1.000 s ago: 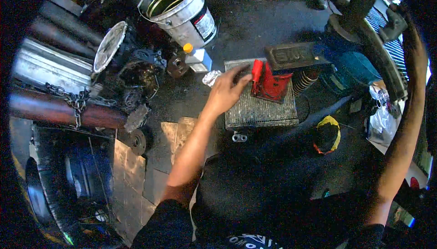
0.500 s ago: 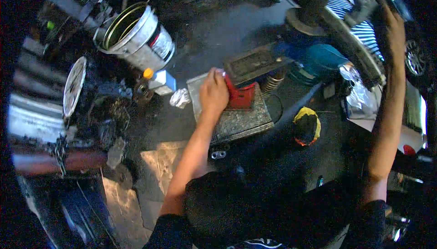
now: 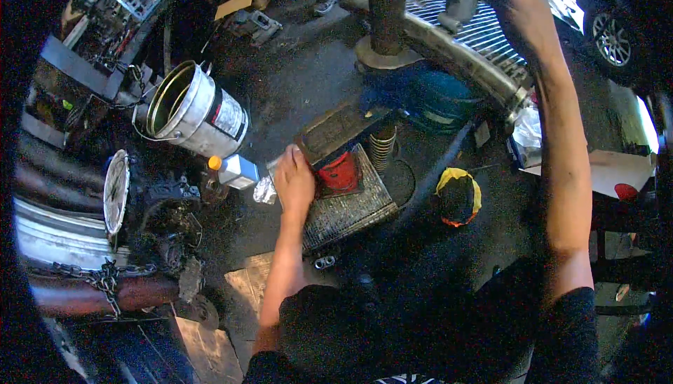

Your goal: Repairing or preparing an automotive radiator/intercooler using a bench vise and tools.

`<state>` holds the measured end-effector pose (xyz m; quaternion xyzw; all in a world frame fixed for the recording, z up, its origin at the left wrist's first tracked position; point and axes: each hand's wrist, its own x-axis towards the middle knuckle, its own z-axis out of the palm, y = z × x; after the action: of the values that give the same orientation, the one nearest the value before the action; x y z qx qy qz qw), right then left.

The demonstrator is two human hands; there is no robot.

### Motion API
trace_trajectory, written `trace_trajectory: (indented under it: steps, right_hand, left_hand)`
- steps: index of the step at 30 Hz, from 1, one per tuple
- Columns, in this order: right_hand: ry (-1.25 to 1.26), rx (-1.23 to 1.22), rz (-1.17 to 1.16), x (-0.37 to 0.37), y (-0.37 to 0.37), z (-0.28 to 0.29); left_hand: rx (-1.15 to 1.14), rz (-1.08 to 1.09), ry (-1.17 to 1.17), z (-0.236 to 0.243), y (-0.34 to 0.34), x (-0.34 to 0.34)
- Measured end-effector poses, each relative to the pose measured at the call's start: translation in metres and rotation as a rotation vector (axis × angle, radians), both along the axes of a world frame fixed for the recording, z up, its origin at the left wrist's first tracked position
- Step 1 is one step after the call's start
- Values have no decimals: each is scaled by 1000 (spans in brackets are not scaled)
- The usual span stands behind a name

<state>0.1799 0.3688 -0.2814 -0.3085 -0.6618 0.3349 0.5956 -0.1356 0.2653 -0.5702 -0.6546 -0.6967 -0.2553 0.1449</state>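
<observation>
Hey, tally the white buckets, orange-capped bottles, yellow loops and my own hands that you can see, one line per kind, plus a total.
White buckets: 1, the bucket at upper left
Orange-capped bottles: 1, the bottle
Yellow loops: 1, the loop
Your hands: 2, left hand and right hand
Total: 5

No readable text (bucket label [image 3: 226, 115] too blurred)

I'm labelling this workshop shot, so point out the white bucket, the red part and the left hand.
White bucket [image 3: 199, 129], head view: outer side wall.
Red part [image 3: 341, 174], head view: its red surface.
Left hand [image 3: 295, 182], head view: back of the hand.
</observation>
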Motion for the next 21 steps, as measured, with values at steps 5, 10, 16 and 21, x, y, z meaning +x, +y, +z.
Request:
trace_trajectory:
  steps: [5,10,16,21]
  right_hand:
    - [16,-46,-4,12,5,-4]
    - [-57,-16,48,15,2,2]
    - [-128,12,-101,12,-6,-2]
    - [-2,120,89,-9,-1,-10]
  left_hand:
    - [224,-135,-380,9,-22,31]
    - [-74,-29,-492,24,-14,15]
    - [-239,-173,-809,32,-4,11]
    - [-279,-27,-1048,27,-4,-26]
